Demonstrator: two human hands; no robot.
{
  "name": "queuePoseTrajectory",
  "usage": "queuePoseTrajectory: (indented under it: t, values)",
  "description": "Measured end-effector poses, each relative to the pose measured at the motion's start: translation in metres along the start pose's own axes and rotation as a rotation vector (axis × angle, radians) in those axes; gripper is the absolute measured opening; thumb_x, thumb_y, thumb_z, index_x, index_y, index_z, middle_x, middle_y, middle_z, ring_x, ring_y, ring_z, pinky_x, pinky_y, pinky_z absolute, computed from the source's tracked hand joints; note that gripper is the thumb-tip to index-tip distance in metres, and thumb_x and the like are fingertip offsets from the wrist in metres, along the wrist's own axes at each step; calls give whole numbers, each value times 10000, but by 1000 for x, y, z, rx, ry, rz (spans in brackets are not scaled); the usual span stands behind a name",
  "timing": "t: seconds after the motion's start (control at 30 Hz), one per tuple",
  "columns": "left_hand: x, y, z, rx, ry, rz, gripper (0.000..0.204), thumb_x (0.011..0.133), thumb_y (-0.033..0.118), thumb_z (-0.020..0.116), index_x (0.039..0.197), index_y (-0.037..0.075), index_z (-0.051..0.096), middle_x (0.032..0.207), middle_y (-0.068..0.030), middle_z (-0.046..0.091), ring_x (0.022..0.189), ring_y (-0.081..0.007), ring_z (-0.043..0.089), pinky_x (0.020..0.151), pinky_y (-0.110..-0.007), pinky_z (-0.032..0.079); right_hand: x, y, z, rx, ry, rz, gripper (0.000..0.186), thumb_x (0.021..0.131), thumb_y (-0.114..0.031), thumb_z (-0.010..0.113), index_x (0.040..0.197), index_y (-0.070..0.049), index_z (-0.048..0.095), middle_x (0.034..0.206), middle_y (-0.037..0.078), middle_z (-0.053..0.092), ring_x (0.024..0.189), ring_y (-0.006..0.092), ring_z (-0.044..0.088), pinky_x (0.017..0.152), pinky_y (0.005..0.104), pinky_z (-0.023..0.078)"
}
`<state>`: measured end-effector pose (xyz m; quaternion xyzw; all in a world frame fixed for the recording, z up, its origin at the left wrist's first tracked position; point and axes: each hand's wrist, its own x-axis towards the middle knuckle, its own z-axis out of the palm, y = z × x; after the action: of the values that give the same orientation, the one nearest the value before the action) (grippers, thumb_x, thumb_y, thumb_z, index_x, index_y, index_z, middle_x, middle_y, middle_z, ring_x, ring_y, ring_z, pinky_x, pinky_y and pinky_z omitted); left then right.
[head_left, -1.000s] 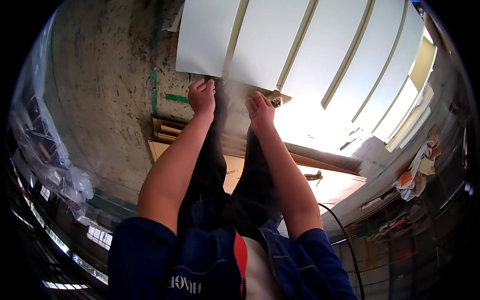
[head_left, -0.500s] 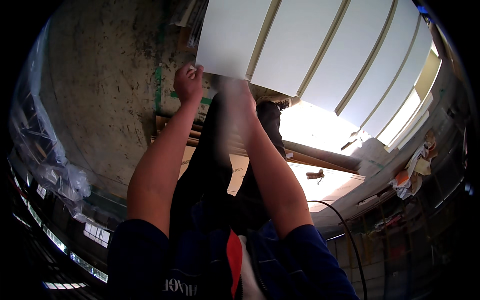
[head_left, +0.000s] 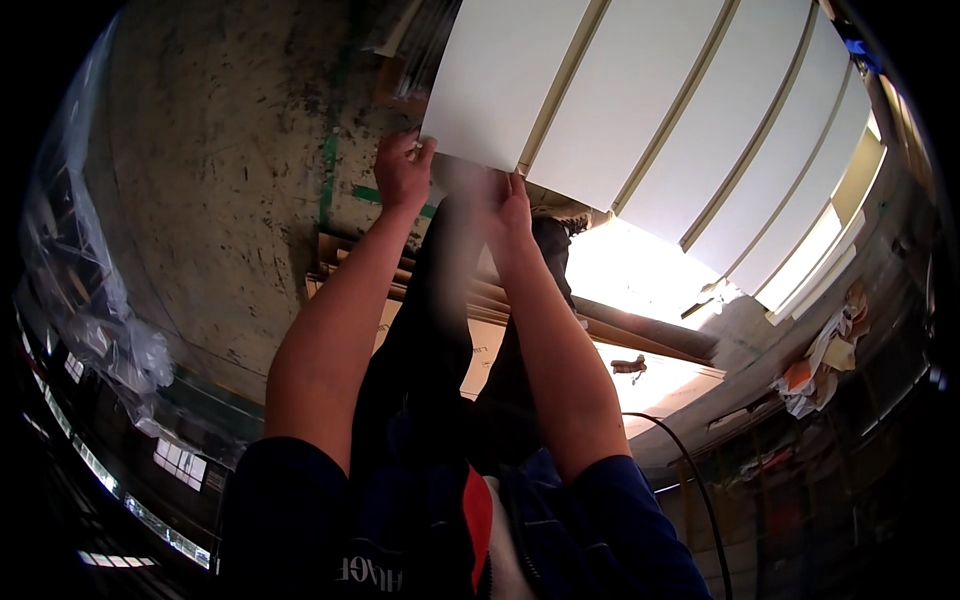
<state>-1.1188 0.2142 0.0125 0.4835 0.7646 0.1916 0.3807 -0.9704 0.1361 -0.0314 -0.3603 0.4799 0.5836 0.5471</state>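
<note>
Several long white panels (head_left: 660,110) lie side by side at the far side, with beige strips (head_left: 675,95) in the gaps between them. My left hand (head_left: 404,180) is at the near left corner of the leftmost panel (head_left: 500,85), its fingers pinched together. Something small and whitish shows between those fingers, too small to name. At the same panel's near right corner, next to a beige strip, my right hand (head_left: 513,208) has its fingers closed against the edge. A blurred grey smear hides part of the right hand's fingers.
Flattened brown cardboard (head_left: 480,350) lies beneath my legs, with a small brown object (head_left: 629,366) on it. A black cable (head_left: 700,480) curves at the right. Clear plastic sheeting (head_left: 100,310) hangs at the left. Crumpled paper and scraps (head_left: 825,360) are piled far right.
The whole view has shifted, so panels and hands appear further right and slightly lower. Relative to the leftmost panel's near corners, both hands are in about the same places.
</note>
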Motion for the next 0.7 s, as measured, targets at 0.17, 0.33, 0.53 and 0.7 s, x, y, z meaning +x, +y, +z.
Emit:
queuePoseTrajectory:
  t: [0.17,0.33,0.53,0.7]
  values:
    - [1,-4,-2,5,13,8,275,873,179,749,1130,87,711,1143,-127,592,1018,-277,635,866,-370,574,-5,1,9,20,7,-3,344,1019,-247,573,1249,9,569,1356,132,540,1267,287,540,1061,433,517]
    - [1,-3,-2,22,4,7,275,870,181,750,1122,78,711,1144,-130,593,1019,-275,641,870,-369,579,-9,-3,18,67,100,46,283,1010,-239,559,1104,-3,683,1111,129,713,1053,287,669,949,425,566]
    - [2,3,-3,38,-4,2,272,868,175,755,1113,65,710,1153,-134,594,1024,-276,644,876,-369,583,-9,-6,15,34,42,15,313,1014,-237,585,1199,14,604,1309,137,592,1213,285,589,1033,419,536]
    - [2,-8,-6,57,13,7,256,869,175,755,1098,68,717,1157,-138,601,1030,-279,645,862,-368,581,-12,-3,16,33,63,49,267,1023,-213,543,1102,13,662,1142,128,692,1086,278,659,968,413,562]
